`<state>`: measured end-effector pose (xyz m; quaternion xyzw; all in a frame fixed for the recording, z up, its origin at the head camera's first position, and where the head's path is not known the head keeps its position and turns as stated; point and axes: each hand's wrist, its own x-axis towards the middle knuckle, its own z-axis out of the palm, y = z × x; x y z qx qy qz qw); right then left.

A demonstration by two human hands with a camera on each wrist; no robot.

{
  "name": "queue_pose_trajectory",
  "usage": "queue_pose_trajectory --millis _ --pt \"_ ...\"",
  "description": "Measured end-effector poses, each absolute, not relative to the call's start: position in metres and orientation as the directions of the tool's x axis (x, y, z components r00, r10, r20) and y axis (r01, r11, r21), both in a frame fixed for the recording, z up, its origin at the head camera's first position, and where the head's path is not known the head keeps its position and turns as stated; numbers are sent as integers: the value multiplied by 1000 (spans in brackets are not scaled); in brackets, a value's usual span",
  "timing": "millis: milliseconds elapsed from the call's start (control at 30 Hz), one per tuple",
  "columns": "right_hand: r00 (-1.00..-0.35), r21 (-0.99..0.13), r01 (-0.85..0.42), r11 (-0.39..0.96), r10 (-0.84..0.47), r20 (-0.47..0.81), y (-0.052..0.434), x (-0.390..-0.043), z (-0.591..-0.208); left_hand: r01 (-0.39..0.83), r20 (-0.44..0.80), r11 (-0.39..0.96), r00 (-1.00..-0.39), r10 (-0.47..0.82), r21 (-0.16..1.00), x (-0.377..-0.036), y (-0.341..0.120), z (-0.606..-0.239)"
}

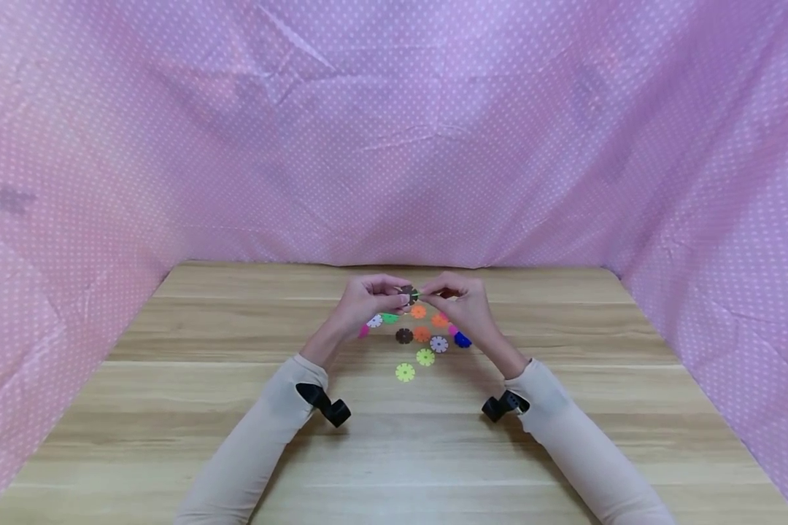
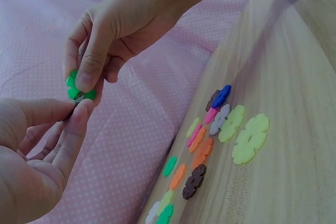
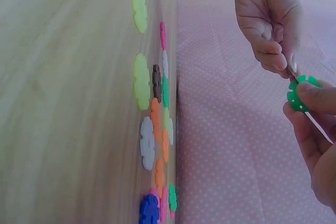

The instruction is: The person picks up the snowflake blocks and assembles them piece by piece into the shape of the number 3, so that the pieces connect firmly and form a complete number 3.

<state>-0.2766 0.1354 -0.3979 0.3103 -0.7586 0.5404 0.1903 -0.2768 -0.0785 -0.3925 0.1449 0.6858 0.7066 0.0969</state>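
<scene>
Above the far part of the table, both hands meet over scattered flower-shaped, notched plastic discs. My left hand (image 1: 366, 297) pinches a dark brown notched disc (image 1: 408, 293) between thumb and fingers. A green notched disc (image 3: 300, 96) is pinched by my right hand (image 1: 461, 297), thumb on its face. The two discs touch at their edges, set at an angle to each other; whether their notches interlock I cannot tell. In the left wrist view the brown disc is mostly hidden by fingertips, and the green disc (image 2: 79, 84) shows beside the right thumb.
On the wooden table (image 1: 407, 452) lie several loose discs: yellow (image 1: 405, 372), brown (image 1: 403, 336), orange (image 1: 422, 334), light grey (image 1: 439, 344) and blue (image 1: 462, 340), with pink and green ones partly behind the hands. A pink dotted cloth (image 1: 394, 146) hangs around the back and sides.
</scene>
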Motion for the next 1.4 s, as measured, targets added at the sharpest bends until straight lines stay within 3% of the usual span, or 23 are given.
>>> queue_pose_trajectory --millis 400,633,733,867,1033,1267,1400 --pt "-793 -750 -606 264 -278 543 136 -275 -395 23 36 -43 -935 354 999 -281 -81 -393" --pt "-863 -811 -468 351 -377 335 152 -283 -387 -9 6 -42 -944 331 999 -286 -89 -393" --pt "-835 -782 -457 423 -507 213 161 -285 -384 -8 11 -59 -948 317 998 -289 -92 -393" --pt "-724 -738 -493 462 -688 53 165 -282 -389 -8 14 -69 -950 312 998 -291 -96 -393" --pt "-633 -699 -535 475 -773 -42 159 -276 -399 -28 -5 -70 -952 307 997 -292 -97 -395" --pt "-602 -596 -635 492 -798 -16 153 -278 -410 -41 -16 -75 -952 307 996 -292 -96 -395" --pt "-622 -554 -636 537 -782 -42 152 -277 -414 -43 -20 -67 -951 308 997 -292 -96 -396"
